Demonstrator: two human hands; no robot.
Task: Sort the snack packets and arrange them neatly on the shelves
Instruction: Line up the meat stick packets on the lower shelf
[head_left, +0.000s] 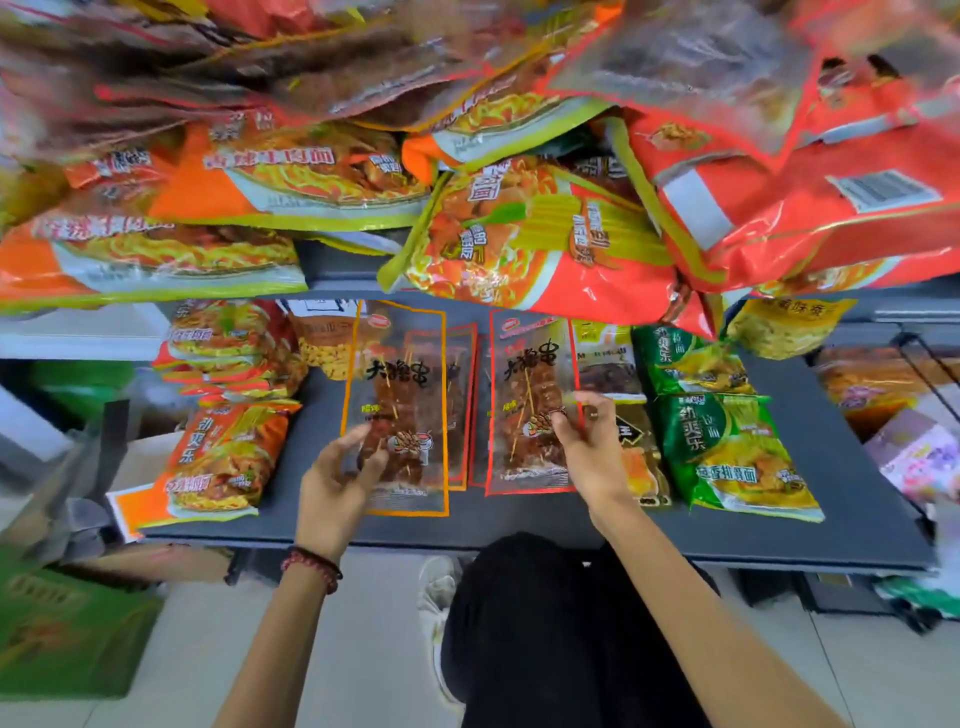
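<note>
On the dark lower shelf (519, 525) lie two clear skewer-snack packets. My left hand (340, 478) grips the lower left edge of the orange-bordered packet (402, 384), thumb on top. My right hand (587, 447) pinches the right edge of the red-bordered packet (524, 395). More of the same packets lie between and under them. Orange noodle packets (223, 457) lie at the shelf's left, green noodle packets (727, 447) at its right.
The upper shelf overflows with large orange and red noodle bags (519, 234) hanging over its edge just above my hands. A green carton (67, 629) stands on the floor at left. My dark-trousered knee (545, 623) is under the shelf front. More goods sit at far right.
</note>
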